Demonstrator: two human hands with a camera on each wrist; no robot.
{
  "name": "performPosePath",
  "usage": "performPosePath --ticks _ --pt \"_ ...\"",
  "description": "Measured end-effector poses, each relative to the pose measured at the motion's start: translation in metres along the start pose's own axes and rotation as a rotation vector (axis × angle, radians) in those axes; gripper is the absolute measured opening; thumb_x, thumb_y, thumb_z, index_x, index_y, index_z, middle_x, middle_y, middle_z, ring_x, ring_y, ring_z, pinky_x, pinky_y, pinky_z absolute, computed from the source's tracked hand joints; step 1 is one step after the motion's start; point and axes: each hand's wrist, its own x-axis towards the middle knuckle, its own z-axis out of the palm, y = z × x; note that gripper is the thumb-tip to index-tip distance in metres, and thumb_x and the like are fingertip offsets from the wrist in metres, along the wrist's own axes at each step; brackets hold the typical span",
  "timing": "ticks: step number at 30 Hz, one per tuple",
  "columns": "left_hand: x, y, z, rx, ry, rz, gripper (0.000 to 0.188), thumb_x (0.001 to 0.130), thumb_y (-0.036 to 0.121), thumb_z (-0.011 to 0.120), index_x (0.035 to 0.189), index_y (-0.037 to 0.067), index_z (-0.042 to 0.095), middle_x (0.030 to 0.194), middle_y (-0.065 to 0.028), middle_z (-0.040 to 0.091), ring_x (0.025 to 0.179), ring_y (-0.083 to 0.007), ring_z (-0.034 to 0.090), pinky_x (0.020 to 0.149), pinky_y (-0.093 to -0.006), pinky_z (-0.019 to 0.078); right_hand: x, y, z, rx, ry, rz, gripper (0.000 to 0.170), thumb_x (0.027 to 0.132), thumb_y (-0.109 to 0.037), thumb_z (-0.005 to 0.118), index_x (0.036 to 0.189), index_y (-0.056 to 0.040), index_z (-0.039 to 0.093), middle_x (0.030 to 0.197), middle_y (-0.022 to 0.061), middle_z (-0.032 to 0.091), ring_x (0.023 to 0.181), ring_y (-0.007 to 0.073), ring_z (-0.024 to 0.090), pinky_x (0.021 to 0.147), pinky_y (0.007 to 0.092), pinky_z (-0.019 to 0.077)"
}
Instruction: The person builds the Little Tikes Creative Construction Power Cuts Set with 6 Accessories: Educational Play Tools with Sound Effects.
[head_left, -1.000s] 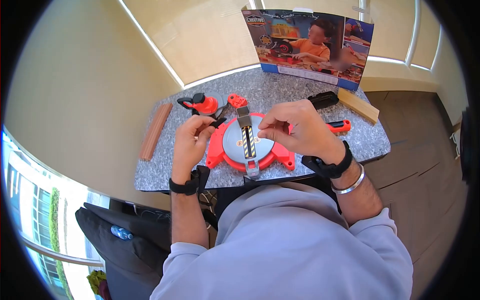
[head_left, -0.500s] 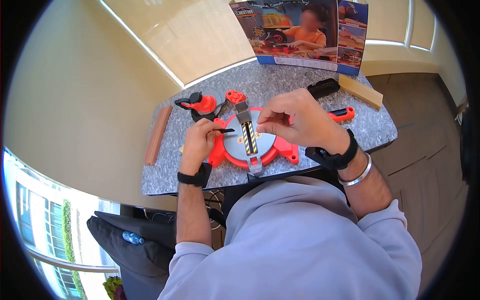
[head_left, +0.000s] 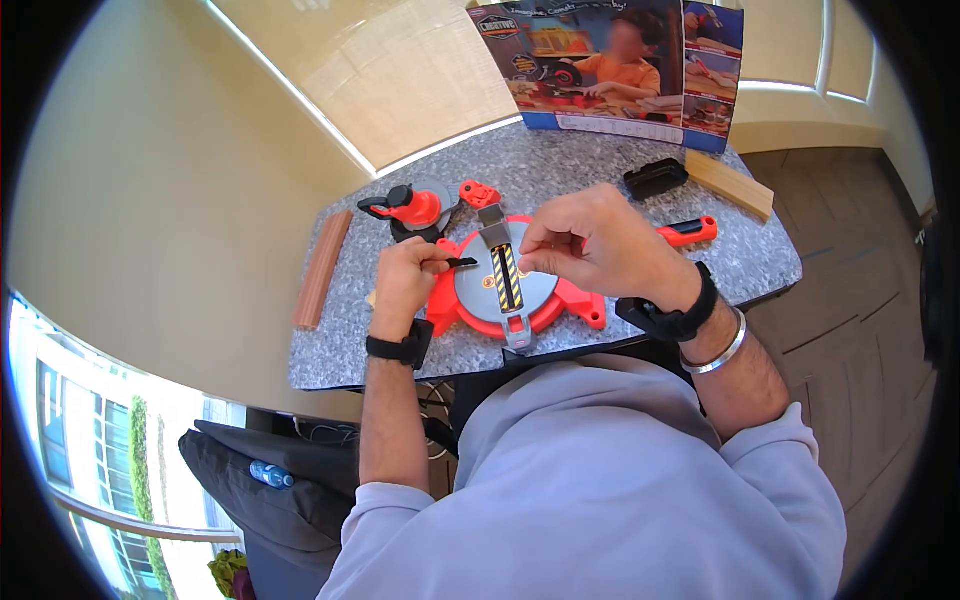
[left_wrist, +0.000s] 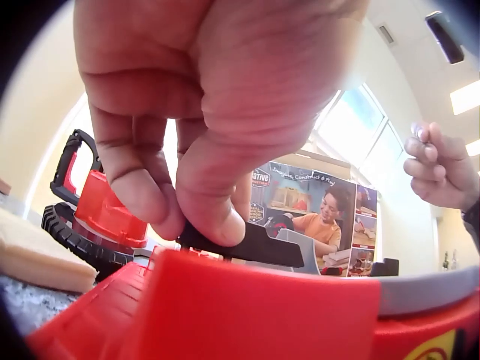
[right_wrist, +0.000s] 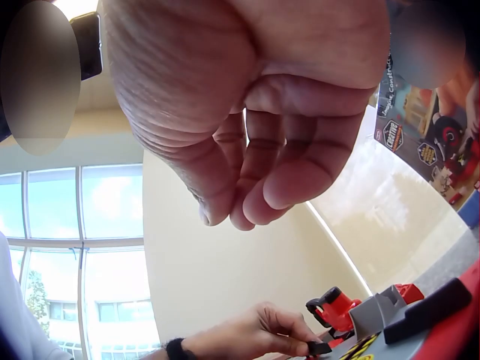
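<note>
My left hand (head_left: 402,280) pinches a flat black plastic piece (left_wrist: 266,251) between thumb and fingers. It holds the piece over the left side of a red toy saw base (head_left: 590,308) with a round grey turntable (head_left: 470,290). A slot edged in yellow-and-black stripes (head_left: 507,278) runs down the turntable's middle. Raised over the base's right side is my right hand (head_left: 610,245), its fingers curled in toward the thumb. Nothing shows between those fingertips in the right wrist view. An upright grey bracket (head_left: 494,227) stands at the slot's far end.
A red-and-black toy tool (head_left: 415,207) sits back left, beside a reddish-brown plank (head_left: 325,268). A black case-like part (head_left: 656,180), a light wood plank (head_left: 730,185) and a red-and-black handle (head_left: 690,232) lie on the right. The product box (head_left: 590,75) stands behind on the speckled table (head_left: 350,350).
The left hand has brought the black piece a little down and inward over the turntable, turning it flatter. The right hand keeps its curled pose. The whole head view has shifted slightly.
</note>
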Motion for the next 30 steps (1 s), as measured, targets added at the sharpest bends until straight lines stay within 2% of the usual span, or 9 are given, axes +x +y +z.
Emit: performPosePath --ticks 2,8,17,20,22,25,30 --pt "-0.002 0.001 0.000 -0.003 0.008 0.003 0.018 0.077 -0.004 0.079 0.093 0.001 0.081 0.081 -0.0119 0.073 0.073 -0.0256 0.073 0.068 -0.0370 0.0561 0.000 0.002 0.001 -0.021 -0.001 -0.032 0.010 0.086 -0.006 0.085 0.089 -0.0018 0.076 0.077 0.0081 0.072 0.061 0.0167 0.067 0.057 0.0296 0.0517" --pt "-0.003 0.000 0.002 -0.043 0.012 -0.052 0.015 0.078 -0.004 0.080 0.092 0.001 0.081 0.082 -0.0124 0.073 0.074 -0.0268 0.074 0.069 -0.0370 0.0566 -0.001 0.000 0.005 -0.004 -0.034 0.028 0.010 0.086 -0.009 0.084 0.089 -0.0039 0.077 0.077 0.0093 0.072 0.062 0.0197 0.067 0.059 0.0318 0.0523" --pt "0.008 -0.001 -0.002 -0.056 -0.106 -0.126 0.016 0.079 -0.008 0.078 0.093 -0.001 0.080 0.084 -0.0142 0.076 0.077 -0.0236 0.075 0.072 -0.0354 0.0585 0.002 -0.003 0.008 0.016 -0.040 0.018 0.010 0.087 -0.009 0.084 0.090 -0.0040 0.076 0.074 0.0085 0.070 0.060 0.0185 0.065 0.059 0.0309 0.0516" --pt "0.010 0.002 -0.006 -0.076 -0.159 -0.163 0.018 0.078 -0.008 0.079 0.094 0.000 0.080 0.084 -0.0140 0.076 0.076 -0.0240 0.075 0.071 -0.0357 0.0587 0.003 0.000 0.002 -0.012 -0.033 0.028 0.010 0.088 -0.008 0.085 0.090 -0.0026 0.077 0.076 0.0073 0.072 0.061 0.0139 0.066 0.059 0.0278 0.0509" --pt "0.008 0.003 -0.005 -0.072 -0.143 -0.135 0.017 0.077 -0.003 0.081 0.094 0.000 0.080 0.084 -0.0184 0.076 0.077 -0.0304 0.076 0.071 -0.0379 0.0596 0.002 0.001 0.000 -0.036 -0.031 0.065 0.009 0.088 -0.007 0.085 0.090 -0.0027 0.077 0.077 0.0069 0.073 0.062 0.0130 0.067 0.059 0.0271 0.0517" --pt "0.007 0.004 -0.006 0.003 -0.144 -0.065 0.017 0.076 -0.003 0.080 0.093 -0.001 0.080 0.085 -0.0191 0.076 0.077 -0.0313 0.076 0.071 -0.0384 0.0597 0.001 0.004 0.000 0.003 0.030 0.065 0.011 0.087 -0.006 0.084 0.091 -0.0017 0.075 0.074 0.0086 0.071 0.060 0.0142 0.065 0.058 0.0281 0.0507" --pt "-0.005 0.016 -0.011 -0.063 -0.176 -0.112 0.017 0.075 -0.004 0.078 0.091 0.000 0.081 0.086 -0.0190 0.075 0.079 -0.0323 0.075 0.072 -0.0411 0.0587 0.001 0.005 -0.006 0.005 0.053 0.088 0.010 0.088 -0.005 0.084 0.092 -0.0008 0.076 0.075 0.0091 0.073 0.061 0.0126 0.066 0.057 0.0274 0.0509"
